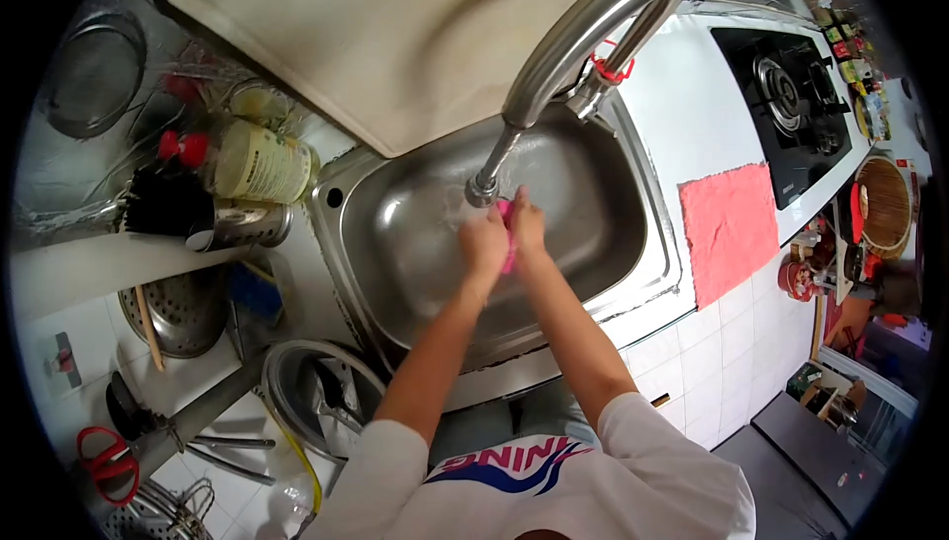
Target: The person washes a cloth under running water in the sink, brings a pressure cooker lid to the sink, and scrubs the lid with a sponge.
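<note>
Both my hands are together over the stainless steel sink (415, 293), just below the mouth of the tall curved faucet (563, 55). A bright pink cloth (508, 261) is squeezed between them, mostly covered by my fingers. My left hand (482, 243) grips it from the left, and my right hand (530, 225) presses it from the right with the thumb pointing up. Water seems to splash by my left hand, under the spout. Whether the pink piece is a thin cloth or a soft sponge is hard to make out.
A large cutting board (395, 36) leans behind the sink. On the left stand a bottle with a red cap (262, 162) and a metal utensil holder (259, 224). A red cloth (730, 233) lies on the right counter, near the gas stove (786, 105). Red-handled scissors (109, 466) hang lower left.
</note>
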A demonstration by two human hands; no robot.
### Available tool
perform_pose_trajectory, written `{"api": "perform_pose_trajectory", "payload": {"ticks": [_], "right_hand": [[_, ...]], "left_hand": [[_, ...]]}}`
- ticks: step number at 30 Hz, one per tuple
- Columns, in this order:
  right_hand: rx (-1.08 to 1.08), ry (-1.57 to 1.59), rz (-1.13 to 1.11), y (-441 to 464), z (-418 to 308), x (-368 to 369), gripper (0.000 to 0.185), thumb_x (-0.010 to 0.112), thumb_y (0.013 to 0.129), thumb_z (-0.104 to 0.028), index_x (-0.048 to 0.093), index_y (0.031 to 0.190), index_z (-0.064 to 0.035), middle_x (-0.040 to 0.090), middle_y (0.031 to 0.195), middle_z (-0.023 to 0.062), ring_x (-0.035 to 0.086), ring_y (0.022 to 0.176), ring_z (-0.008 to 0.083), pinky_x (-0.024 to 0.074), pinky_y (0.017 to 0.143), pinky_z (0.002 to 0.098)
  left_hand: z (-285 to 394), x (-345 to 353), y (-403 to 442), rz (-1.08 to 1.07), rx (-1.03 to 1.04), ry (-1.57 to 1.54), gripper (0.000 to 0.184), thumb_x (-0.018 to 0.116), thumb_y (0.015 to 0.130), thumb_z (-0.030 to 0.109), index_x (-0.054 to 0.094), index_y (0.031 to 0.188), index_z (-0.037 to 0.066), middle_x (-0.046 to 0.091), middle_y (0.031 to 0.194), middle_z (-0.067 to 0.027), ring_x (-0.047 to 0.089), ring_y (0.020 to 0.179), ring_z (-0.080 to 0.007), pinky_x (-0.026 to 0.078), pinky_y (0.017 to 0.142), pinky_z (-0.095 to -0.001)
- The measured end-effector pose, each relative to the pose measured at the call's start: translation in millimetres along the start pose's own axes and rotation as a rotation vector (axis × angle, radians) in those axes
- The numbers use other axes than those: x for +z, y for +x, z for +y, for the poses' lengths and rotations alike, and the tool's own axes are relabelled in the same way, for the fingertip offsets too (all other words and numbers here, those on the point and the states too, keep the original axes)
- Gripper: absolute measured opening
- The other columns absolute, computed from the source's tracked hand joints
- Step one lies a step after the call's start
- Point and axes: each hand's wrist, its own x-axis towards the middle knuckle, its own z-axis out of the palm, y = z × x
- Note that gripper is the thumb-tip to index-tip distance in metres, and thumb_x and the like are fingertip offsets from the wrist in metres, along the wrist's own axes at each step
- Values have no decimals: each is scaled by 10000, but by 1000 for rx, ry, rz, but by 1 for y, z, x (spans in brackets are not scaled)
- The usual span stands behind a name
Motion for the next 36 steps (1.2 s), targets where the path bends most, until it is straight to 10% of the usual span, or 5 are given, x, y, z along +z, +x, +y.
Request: {"api": "perform_pose_trajectory", "payload": {"ticks": [6, 12, 15, 24, 36], "right_hand": [[282, 501, -72, -16, -20, -7, 362, 435, 965, -363, 572, 870, -42, 554, 733, 44, 533, 652, 148, 470, 584, 320], [-432, 344, -15, 21, -81, -58, 407, 435, 960, -422, 540, 977, -29, 544, 852, 20, 498, 738, 86, 437, 677, 246], [-625, 162, -41, 48, -53, -55, 380, 431, 970, -313, 493, 1205, -21, 569, 1101, 115, 556, 987, 189, 444, 856, 305], [-1114, -2119, -59, 96, -48, -54, 436, 377, 894, -194, 452, 1318, -125, 355, 1431, 55, 238, 1368, 219, 125, 1145, 378], [-1116, -2597, 133, 40, -110, -116, 518, 441, 854, -271, 463, 1314, -35, 402, 1405, 101, 274, 1347, 225, 57, 1136, 449]], "left_hand": [[-14, 19, 21, -98, -98, -22, 330, 480, 931, 309, 602, 932, 2, 628, 950, -195, 595, 861, -367, 464, 779, -433], [-35, 48, 27, -127, -819, -1193, 353, 528, 929, 321, 498, 1195, 90, 568, 1107, -54, 542, 984, -196, 424, 890, -376], [-60, 47, 30, -198, -667, -799, 315, 495, 943, 290, 491, 1179, 81, 551, 1161, -66, 537, 1017, -176, 407, 890, -340], [-75, 55, 36, -308, -568, -744, 264, 482, 948, 272, 529, 1076, 46, 643, 1002, -76, 629, 889, -173, 462, 695, -239], [-51, 52, 13, -403, -658, -801, 252, 482, 920, 301, 587, 946, 74, 630, 889, -40, 574, 822, -125, 440, 743, -267]]}}
